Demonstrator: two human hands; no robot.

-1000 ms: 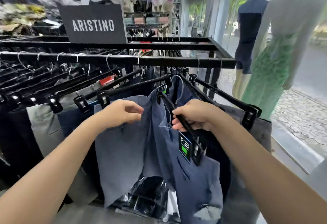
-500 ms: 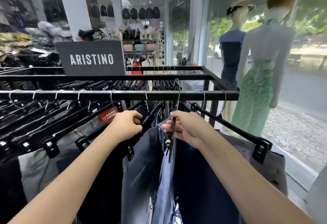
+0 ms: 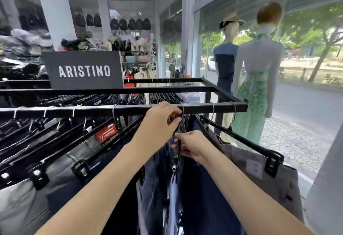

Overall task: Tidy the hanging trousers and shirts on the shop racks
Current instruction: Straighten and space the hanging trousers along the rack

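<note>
- The navy trousers are hanging on a black clip hanger just under the fingers, its wire hook reaching up to the rack rail.
- The right hand is pinching the hanger's bar; the left hand is curling round the hook, just below the rail.
- Grey trousers are hanging just right of the right hand; more hangers are crowding left.
- Risk, as I judge it: the hook could be missing the rail, or a clip could be slipping, dropping the trousers.
</note>
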